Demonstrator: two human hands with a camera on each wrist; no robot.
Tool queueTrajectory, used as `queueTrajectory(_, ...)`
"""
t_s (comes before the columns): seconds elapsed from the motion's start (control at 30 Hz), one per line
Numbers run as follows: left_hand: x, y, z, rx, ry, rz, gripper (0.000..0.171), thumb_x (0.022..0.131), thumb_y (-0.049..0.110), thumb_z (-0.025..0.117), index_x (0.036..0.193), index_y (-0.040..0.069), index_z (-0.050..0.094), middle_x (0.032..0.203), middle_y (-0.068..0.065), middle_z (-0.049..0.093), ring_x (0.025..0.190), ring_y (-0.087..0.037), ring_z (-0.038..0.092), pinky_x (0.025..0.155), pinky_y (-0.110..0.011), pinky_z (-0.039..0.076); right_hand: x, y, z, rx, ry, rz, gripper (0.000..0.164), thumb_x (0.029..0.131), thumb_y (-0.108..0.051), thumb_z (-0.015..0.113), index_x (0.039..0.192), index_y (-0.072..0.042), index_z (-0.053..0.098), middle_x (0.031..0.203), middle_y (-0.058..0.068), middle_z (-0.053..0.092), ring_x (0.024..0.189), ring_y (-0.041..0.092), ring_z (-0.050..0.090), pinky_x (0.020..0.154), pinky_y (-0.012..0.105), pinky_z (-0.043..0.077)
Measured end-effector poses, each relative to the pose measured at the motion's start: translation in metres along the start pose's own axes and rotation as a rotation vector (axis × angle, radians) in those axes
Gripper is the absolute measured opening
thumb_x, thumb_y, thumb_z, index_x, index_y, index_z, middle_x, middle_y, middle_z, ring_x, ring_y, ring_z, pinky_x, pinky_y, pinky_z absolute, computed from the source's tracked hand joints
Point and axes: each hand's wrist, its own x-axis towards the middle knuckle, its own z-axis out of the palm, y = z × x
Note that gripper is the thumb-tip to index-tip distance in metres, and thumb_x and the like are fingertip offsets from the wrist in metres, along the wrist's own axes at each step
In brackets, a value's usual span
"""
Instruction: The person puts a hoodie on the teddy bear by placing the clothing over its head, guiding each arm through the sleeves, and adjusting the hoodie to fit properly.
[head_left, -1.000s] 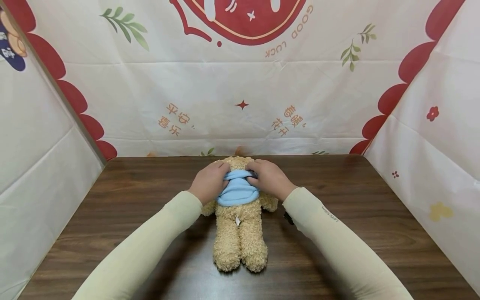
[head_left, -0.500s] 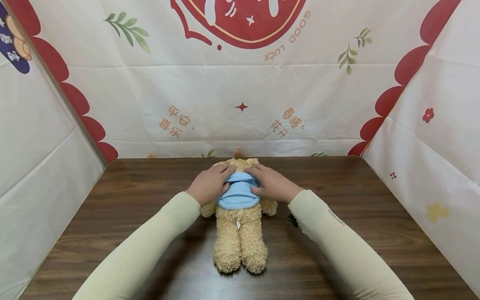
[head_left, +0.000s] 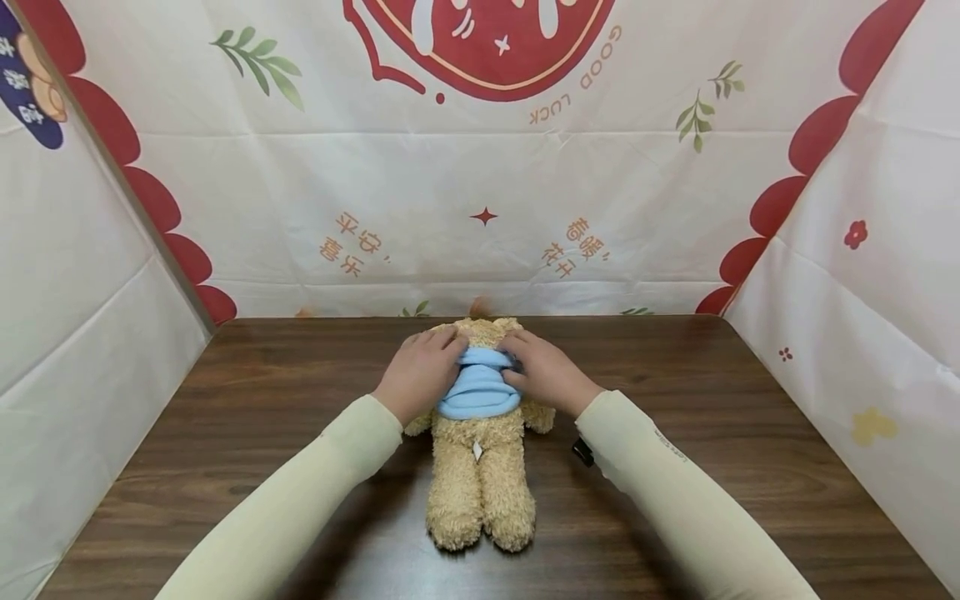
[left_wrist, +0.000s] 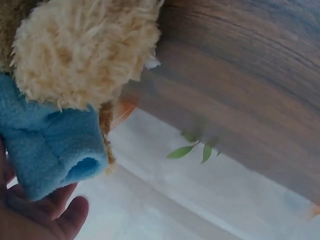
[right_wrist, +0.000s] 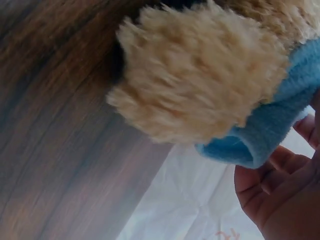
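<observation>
Head view: your left hand (head_left: pixel 422 371) and right hand (head_left: pixel 551 371) are curving, half open, against the bear's (head_left: pixel 480 483) blue shirt (head_left: pixel 480 396) from either side; whether they are pinching it, I cannot tell. The bear is lying on the worktop (head_left: pixel 300 358), legs towards you. Your hands are hiding its shoulders. A printed cloth (head_left: pixel 480 167) is hanging behind.

Curly tan teddy bear (head_left: pixel 480 429) flat on a wooden table (head_left: pixel 660 358), legs nearest, blue fleece garment (head_left: pixel 480 392) bunched over its torso
</observation>
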Motion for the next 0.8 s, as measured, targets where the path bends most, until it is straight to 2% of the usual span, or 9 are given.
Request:
queueTrajectory(0.1, -0.006, -0.002, -0.005, 0.001, 0.113, 0.02, 0.017, 0.099, 0.021, 0.06, 0.113, 0.012, 0.064, 0.126, -0.011, 0.06, 0.116, -0.03, 0.058, 0.096, -0.047, 0.046, -0.005, 0.0, -0.002, -0.004, 0.092, -0.024, 0.029, 0.095, -0.018, 0.067, 0.122, -0.007, 0.063, 0.126, 0.013, 0.057, 0.11, 0.027, 0.056, 0.091, 0.043, 0.047)
queueTrajectory(0.17, -0.012, -0.002, -0.01, -0.022, 0.17, 0.026, 0.018, 0.098, 0.023, 0.062, 0.112, 0.011, 0.065, 0.125, -0.012, 0.06, 0.116, -0.031, 0.056, 0.096, -0.048, 0.046, -0.01, -0.003, -0.005, -0.006, 0.169, -0.054, 0.03, 0.095, -0.018, 0.067, 0.122, -0.005, 0.064, 0.131, 0.017, 0.056, 0.12, 0.032, 0.053, 0.098, 0.047, 0.045)
queueTrajectory(0.23, -0.018, -0.002, -0.017, -0.06, 0.191, 0.034, 0.026, 0.097, 0.028, 0.063, 0.116, 0.009, 0.065, 0.127, -0.014, 0.059, 0.119, -0.032, 0.054, 0.096, -0.05, 0.046, -0.016, -0.007, -0.01, -0.003, 0.233, -0.086, 0.031, 0.094, -0.019, 0.068, 0.121, -0.004, 0.065, 0.134, 0.018, 0.055, 0.126, 0.034, 0.05, 0.101, 0.048, 0.043)
queueTrajectory(0.3, -0.025, 0.001, -0.024, -0.087, 0.177, 0.044, 0.037, 0.096, 0.034, 0.064, 0.123, 0.008, 0.065, 0.131, -0.016, 0.057, 0.122, -0.033, 0.052, 0.097, -0.051, 0.045, -0.023, -0.014, -0.014, 0.0, 0.262, -0.127, 0.033, 0.093, -0.021, 0.069, 0.122, -0.004, 0.065, 0.135, 0.019, 0.054, 0.126, 0.034, 0.05, 0.101, 0.049, 0.043)
queueTrajectory(0.4, -0.035, 0.007, -0.031, -0.078, 0.118, 0.059, 0.05, 0.096, 0.046, 0.061, 0.13, 0.009, 0.063, 0.137, -0.018, 0.053, 0.127, -0.036, 0.048, 0.1, -0.055, 0.042, -0.036, -0.027, -0.016, -0.021, 0.208, -0.151, 0.045, 0.092, -0.028, 0.071, 0.129, -0.005, 0.062, 0.14, 0.02, 0.05, 0.128, 0.035, 0.048, 0.102, 0.049, 0.043)
queueTrajectory(0.53, -0.048, 0.016, -0.033, -0.039, 0.011, 0.065, 0.067, 0.092, 0.06, 0.057, 0.138, 0.01, 0.058, 0.146, -0.019, 0.045, 0.134, -0.039, 0.041, 0.105, -0.059, 0.036, -0.052, -0.042, -0.011, -0.107, 0.015, -0.111, 0.074, 0.09, -0.046, 0.071, 0.148, -0.008, 0.046, 0.152, 0.023, 0.036, 0.136, 0.04, 0.04, 0.106, 0.054, 0.038)
queueTrajectory(0.6, -0.055, 0.02, -0.032, -0.036, -0.045, 0.058, 0.075, 0.09, 0.063, 0.058, 0.143, 0.01, 0.053, 0.151, -0.02, 0.039, 0.137, -0.04, 0.036, 0.106, -0.061, 0.034, -0.058, -0.046, -0.006, -0.151, -0.055, -0.086, 0.084, 0.089, -0.051, 0.07, 0.154, -0.01, 0.038, 0.156, 0.022, 0.031, 0.139, 0.041, 0.035, 0.107, 0.056, 0.036)
queueTrajectory(0.67, -0.059, 0.023, -0.029, -0.026, -0.085, 0.049, 0.081, 0.089, 0.064, 0.06, 0.147, 0.01, 0.048, 0.153, -0.021, 0.035, 0.139, -0.041, 0.033, 0.106, -0.061, 0.033, -0.061, -0.048, -0.001, -0.193, -0.086, -0.067, 0.089, 0.088, -0.054, 0.071, 0.156, -0.011, 0.032, 0.158, 0.021, 0.028, 0.141, 0.04, 0.032, 0.107, 0.058, 0.034)
queueTrajectory(0.8, -0.059, 0.027, -0.022, 0.03, -0.125, 0.016, 0.083, 0.088, 0.061, 0.064, 0.151, 0.011, 0.043, 0.155, -0.022, 0.032, 0.142, -0.042, 0.028, 0.108, -0.061, 0.031, -0.061, -0.045, 0.01, -0.312, -0.064, -0.056, 0.088, 0.088, -0.053, 0.07, 0.156, -0.013, 0.033, 0.157, 0.02, 0.031, 0.141, 0.039, 0.034, 0.103, 0.06, 0.038)
